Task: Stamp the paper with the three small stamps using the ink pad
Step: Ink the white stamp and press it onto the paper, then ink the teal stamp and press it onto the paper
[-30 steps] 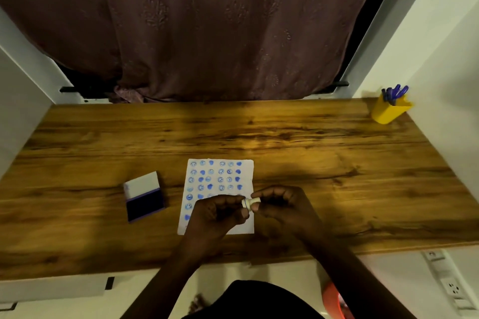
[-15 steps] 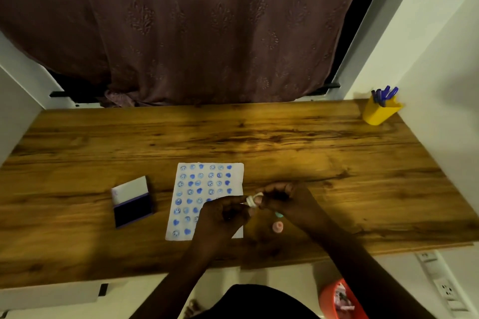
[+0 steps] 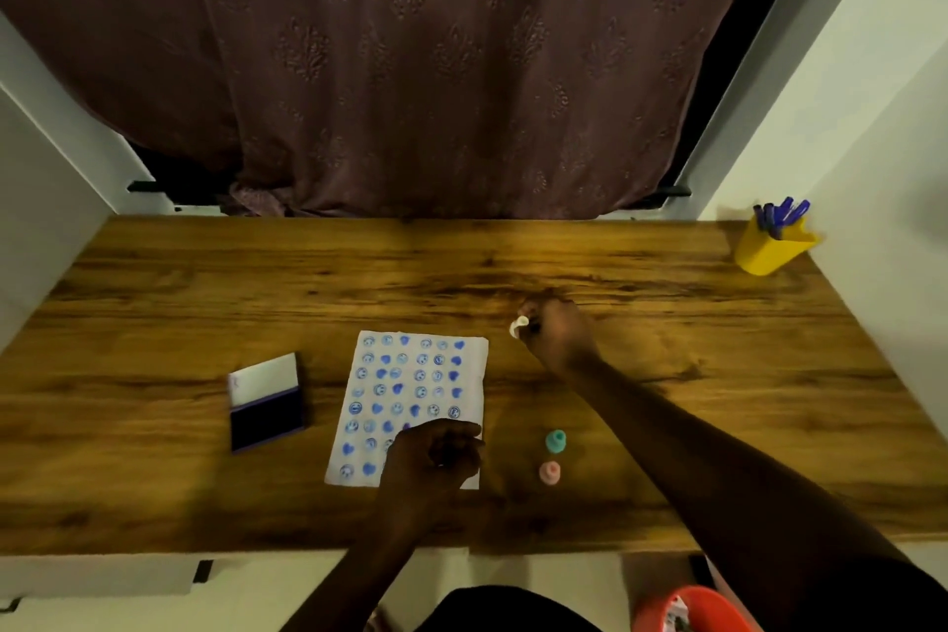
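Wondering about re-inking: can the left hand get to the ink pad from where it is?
Probably yes: the left hand rests on the paper, and only bare table lies between it and the open ink pad.

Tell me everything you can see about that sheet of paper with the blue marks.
The paper is a white, upright rectangle lying flat on the wooden table, between the ink pad and two small stamps. Rows of blue faces and hearts cover most of it. The left hand rests over its lower right corner.
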Demonstrator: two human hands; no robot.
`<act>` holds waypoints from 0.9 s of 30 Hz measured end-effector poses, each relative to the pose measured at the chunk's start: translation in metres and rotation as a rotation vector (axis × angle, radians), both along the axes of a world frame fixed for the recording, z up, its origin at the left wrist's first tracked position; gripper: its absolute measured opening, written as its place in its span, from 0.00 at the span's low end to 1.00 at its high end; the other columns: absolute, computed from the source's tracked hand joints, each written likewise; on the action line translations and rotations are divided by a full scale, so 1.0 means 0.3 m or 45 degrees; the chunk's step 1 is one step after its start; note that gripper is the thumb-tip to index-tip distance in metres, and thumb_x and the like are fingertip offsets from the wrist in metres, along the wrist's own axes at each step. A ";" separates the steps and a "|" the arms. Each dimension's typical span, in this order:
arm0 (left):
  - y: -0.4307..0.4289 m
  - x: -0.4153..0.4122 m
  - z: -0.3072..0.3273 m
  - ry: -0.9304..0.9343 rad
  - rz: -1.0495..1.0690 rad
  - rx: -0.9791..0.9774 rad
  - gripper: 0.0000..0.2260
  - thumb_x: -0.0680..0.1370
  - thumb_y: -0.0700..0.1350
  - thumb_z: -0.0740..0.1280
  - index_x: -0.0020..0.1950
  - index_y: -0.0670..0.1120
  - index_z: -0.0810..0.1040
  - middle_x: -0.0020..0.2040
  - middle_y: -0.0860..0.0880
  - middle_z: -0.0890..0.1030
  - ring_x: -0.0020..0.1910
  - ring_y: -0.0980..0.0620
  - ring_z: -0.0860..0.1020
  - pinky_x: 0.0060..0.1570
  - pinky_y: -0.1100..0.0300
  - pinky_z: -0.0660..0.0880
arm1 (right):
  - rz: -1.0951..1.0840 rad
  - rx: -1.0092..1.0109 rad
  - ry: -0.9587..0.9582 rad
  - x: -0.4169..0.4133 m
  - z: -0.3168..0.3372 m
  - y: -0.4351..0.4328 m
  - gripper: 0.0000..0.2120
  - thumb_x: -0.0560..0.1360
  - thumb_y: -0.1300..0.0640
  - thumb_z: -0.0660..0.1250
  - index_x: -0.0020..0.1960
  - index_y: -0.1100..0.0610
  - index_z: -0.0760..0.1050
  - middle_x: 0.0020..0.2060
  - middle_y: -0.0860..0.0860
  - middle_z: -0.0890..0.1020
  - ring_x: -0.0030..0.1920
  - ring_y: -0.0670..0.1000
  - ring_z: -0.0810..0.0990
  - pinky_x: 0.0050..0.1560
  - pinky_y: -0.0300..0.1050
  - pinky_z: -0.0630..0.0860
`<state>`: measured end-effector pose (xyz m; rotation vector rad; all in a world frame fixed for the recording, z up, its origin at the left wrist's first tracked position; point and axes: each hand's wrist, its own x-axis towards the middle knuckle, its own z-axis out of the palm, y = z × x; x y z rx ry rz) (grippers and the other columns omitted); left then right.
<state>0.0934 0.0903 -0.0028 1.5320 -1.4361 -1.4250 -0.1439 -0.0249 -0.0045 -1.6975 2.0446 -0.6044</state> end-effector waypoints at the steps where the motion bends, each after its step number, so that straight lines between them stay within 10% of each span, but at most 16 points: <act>1: 0.002 0.000 -0.001 0.011 -0.006 0.010 0.13 0.72 0.39 0.80 0.44 0.58 0.85 0.43 0.52 0.90 0.46 0.53 0.88 0.54 0.51 0.85 | 0.001 0.024 0.005 0.000 -0.005 -0.003 0.08 0.77 0.58 0.70 0.55 0.55 0.84 0.50 0.54 0.87 0.50 0.54 0.85 0.51 0.51 0.83; 19: -0.010 -0.007 -0.010 0.041 -0.003 0.037 0.12 0.73 0.38 0.78 0.45 0.56 0.87 0.42 0.51 0.90 0.45 0.51 0.89 0.54 0.48 0.85 | 0.075 0.011 0.011 -0.036 0.065 0.120 0.12 0.74 0.56 0.76 0.57 0.54 0.84 0.51 0.50 0.88 0.51 0.50 0.85 0.48 0.41 0.77; 27: -0.042 -0.037 0.008 0.057 -0.084 -0.006 0.11 0.74 0.39 0.78 0.45 0.56 0.86 0.39 0.59 0.89 0.42 0.59 0.87 0.38 0.72 0.80 | 0.035 0.084 0.009 -0.041 0.017 0.391 0.04 0.71 0.51 0.76 0.41 0.51 0.83 0.33 0.43 0.83 0.36 0.43 0.82 0.39 0.40 0.75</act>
